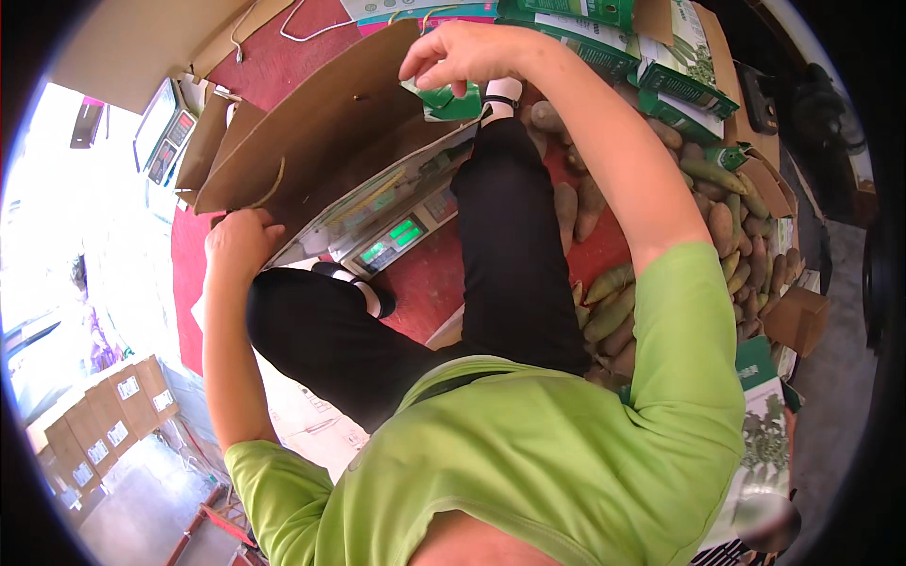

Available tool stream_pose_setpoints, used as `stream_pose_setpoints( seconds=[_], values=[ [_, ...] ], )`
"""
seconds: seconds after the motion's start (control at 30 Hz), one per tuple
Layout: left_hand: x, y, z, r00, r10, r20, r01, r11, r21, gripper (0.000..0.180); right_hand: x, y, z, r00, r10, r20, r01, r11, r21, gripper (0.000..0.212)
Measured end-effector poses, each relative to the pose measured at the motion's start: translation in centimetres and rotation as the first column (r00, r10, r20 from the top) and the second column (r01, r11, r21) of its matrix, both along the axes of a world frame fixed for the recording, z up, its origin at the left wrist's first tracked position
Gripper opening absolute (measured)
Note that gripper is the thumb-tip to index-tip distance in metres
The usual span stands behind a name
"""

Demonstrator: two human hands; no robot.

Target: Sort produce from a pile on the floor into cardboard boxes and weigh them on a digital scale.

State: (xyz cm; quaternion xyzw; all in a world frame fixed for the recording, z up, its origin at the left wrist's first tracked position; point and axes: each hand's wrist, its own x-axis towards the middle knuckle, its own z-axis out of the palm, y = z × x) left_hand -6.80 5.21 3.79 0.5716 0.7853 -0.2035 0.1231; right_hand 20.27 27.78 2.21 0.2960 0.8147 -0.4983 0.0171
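An open brown cardboard box (pixel 311 123) with cord handles lies slanted in front of me, its printed side towards my legs. At its left end my left hand (pixel 243 243) is closed over the edge, its fingertips partly hidden. Above the box's far right end is my right hand (pixel 462 57), its fingers loosely bent and apart, with nothing seen in them. A green piece of card (pixel 448 102) shows just below that hand. Beside the box's near side, a weighing scale (pixel 394 242) shows a lit green display, partly covered by the box.
Long brownish root vegetables (pixel 731 226) are heaped to my right. Green and white printed cartons (pixel 661 57) lie at the far right. Another scale (pixel 168 141) stands at the left. Brown cartons (pixel 109 424) are stacked at the lower left. Red sheeting (pixel 420 288) covers the surface beneath.
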Motion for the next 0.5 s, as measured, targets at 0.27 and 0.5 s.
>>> stream_pose_setpoints(
  seconds=[0.27, 0.5],
  values=[
    [0.7, -4.0, 2.4, 0.955, 0.291, -0.056, -0.273, 0.937, 0.216, 0.026, -5.0, -1.7, -3.5, 0.816, 0.349, 0.461, -0.542, 0.739, 0.400, 0.035],
    [0.3, -4.5, 1.7, 0.956, 0.290, -0.042, -0.266, 0.920, 0.288, 0.049, -3.9, -5.1, -0.2, 0.785, 0.049, 0.618, -0.516, 0.604, 0.607, 0.022]
  ],
)
